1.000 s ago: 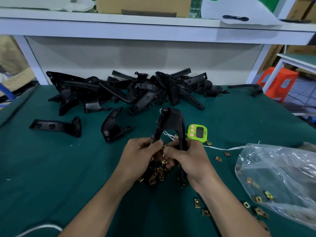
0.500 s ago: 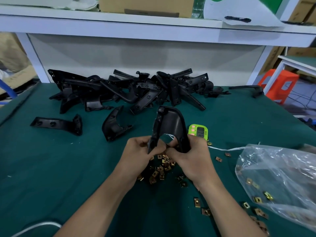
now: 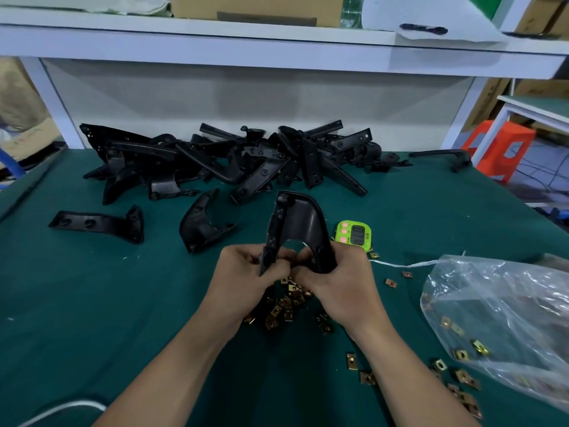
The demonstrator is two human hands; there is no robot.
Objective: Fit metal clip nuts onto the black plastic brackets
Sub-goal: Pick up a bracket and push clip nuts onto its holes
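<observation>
I hold a black plastic bracket [image 3: 297, 223] upright over the green table, its arch pointing away from me. My left hand [image 3: 246, 275] grips its left leg near the lower end. My right hand [image 3: 341, 282] grips the right leg. Between my fingertips something small and brassy shows, too hidden to name. A heap of brass clip nuts [image 3: 286, 303] lies right under my hands. More clip nuts [image 3: 368, 377] are scattered to the lower right.
A big pile of black brackets [image 3: 234, 161] fills the back of the table, with two loose brackets [image 3: 98, 221] [image 3: 203, 223] nearer. A green timer [image 3: 354, 235] sits right of my hands. A clear plastic bag [image 3: 505, 318] with clip nuts lies at right.
I have turned the bracket so its inner face shows wider, and both hands shifted slightly up with it. The grip of each hand is the same.
</observation>
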